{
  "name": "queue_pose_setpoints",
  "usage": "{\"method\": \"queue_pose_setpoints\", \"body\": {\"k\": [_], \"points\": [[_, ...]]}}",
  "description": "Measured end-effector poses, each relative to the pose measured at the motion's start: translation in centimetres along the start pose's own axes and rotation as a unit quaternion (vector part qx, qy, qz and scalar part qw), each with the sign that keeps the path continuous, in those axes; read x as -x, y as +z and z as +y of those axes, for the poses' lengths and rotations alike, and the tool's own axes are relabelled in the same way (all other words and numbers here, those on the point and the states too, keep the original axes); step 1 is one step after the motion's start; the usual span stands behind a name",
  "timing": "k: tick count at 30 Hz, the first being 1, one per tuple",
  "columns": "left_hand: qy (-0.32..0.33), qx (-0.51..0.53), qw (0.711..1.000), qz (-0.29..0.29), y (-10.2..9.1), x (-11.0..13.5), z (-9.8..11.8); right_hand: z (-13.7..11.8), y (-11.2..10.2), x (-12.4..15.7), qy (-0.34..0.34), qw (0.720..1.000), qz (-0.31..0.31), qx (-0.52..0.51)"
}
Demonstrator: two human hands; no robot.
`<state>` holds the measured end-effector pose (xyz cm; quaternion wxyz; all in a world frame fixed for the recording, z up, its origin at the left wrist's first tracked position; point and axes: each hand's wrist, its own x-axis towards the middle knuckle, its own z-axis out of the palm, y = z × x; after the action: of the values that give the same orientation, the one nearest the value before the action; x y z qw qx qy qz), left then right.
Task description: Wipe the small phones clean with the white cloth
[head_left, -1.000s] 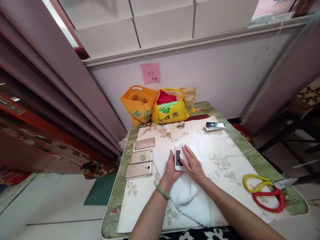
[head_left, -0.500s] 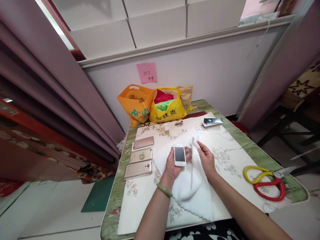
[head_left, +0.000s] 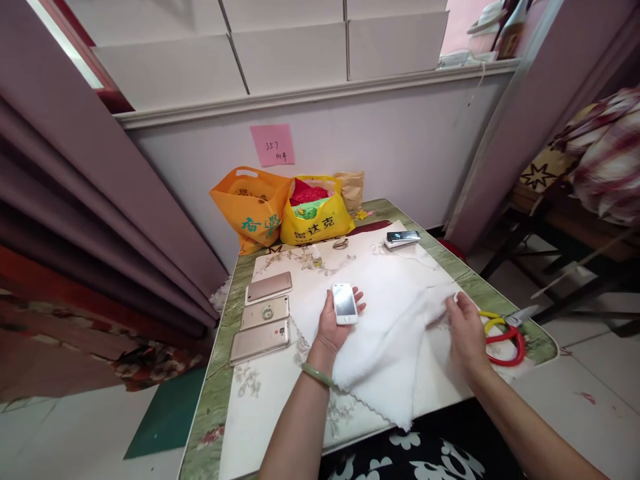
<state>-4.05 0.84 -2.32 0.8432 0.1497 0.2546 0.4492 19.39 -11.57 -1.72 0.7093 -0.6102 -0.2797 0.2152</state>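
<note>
My left hand [head_left: 330, 325] holds a small white smartphone [head_left: 345, 303] with its screen facing up. A green bangle circles that wrist. My right hand [head_left: 466, 330] pinches one corner of a white fluffy cloth [head_left: 383, 353] and pulls it out to the right. The rest of the cloth lies spread on the table beneath and beside the phone. Left of the cloth, several phones lie in a column: a pinkish one [head_left: 270, 287], a gold one with a ring holder [head_left: 260, 313] and another gold one [head_left: 260, 343].
Scissors [head_left: 513, 337] with yellow and red handles lie at the right edge. More phones [head_left: 403, 238] are stacked at the far right. An orange bag [head_left: 250, 210], a stuffed yellow bag [head_left: 317, 220] and a brown pouch [head_left: 351, 190] stand along the wall. A small bottle [head_left: 317, 257] stands before them.
My right hand has moved right, away from the phone, drawing the cloth's corner with it. My left hand still holds the phone. The view has turned slightly right.
</note>
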Motion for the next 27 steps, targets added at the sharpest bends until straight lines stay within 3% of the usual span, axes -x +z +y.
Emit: {"method": "queue_pose_setpoints", "body": {"k": [2, 3, 4, 5, 6, 7, 8, 12, 16, 18, 21, 22, 24, 26, 27], "points": [[0.004, -0.002, 1.000, -0.001, 0.0, -0.1, 0.0, -1.7, -0.7, 2.5, -0.136, 0.978, -0.010, 0.157], [0.004, -0.002, 1.000, -0.004, 0.0, -0.1, 0.0, -2.4, -0.9, 3.9, -0.204, 0.954, -0.076, 0.207], [0.003, -0.002, 1.000, -0.006, 0.0, -0.2, 0.0, -3.0, -0.9, 5.2, -0.262, 0.916, -0.199, 0.232], [0.002, -0.001, 1.000, -0.008, 0.0, -0.2, 0.0, -3.4, -0.7, 6.4, -0.287, 0.862, -0.330, 0.255], [0.001, -0.001, 1.000, -0.007, 0.0, -0.2, 0.0, -3.6, -0.4, 7.5, -0.292, 0.812, -0.418, 0.285], [0.000, 0.000, 1.000, -0.005, 0.0, -0.2, 0.0, -3.6, 0.0, 8.4, -0.292, 0.772, -0.471, 0.312], [0.001, 0.001, 1.000, -0.002, 0.0, -0.2, 0.0, -3.6, 0.4, 9.2, -0.281, 0.753, -0.487, 0.341], [0.005, 0.004, 1.000, 0.009, 0.0, -0.3, 0.1, -4.0, 1.7, 10.6, -0.250, 0.735, -0.503, 0.380], [0.004, 0.009, 1.000, 0.012, 0.1, -0.4, 0.1, -5.7, 1.5, 10.2, -0.190, 0.719, -0.615, 0.263], [0.003, 0.010, 1.000, 0.011, 0.1, -0.3, 0.1, -6.1, 0.9, 8.7, -0.135, 0.755, -0.590, 0.251], [0.005, 0.008, 1.000, 0.005, 0.1, -0.3, 0.1, -5.6, -0.9, 4.1, -0.104, 0.866, -0.359, 0.331], [0.006, 0.006, 1.000, 0.002, 0.0, -0.3, 0.1, -5.3, -1.7, 2.2, -0.104, 0.880, -0.278, 0.371], [0.005, 0.004, 1.000, -0.004, 0.0, -0.4, 0.1, -4.3, -3.7, -1.4, -0.102, 0.861, -0.151, 0.475], [0.002, 0.004, 1.000, -0.004, 0.0, -0.4, 0.1, -3.3, -5.5, -4.2, -0.105, 0.815, -0.118, 0.558], [0.000, 0.004, 1.000, -0.003, 0.0, -0.4, 0.1, -2.9, -6.1, -5.2, -0.102, 0.800, -0.133, 0.577]]}}
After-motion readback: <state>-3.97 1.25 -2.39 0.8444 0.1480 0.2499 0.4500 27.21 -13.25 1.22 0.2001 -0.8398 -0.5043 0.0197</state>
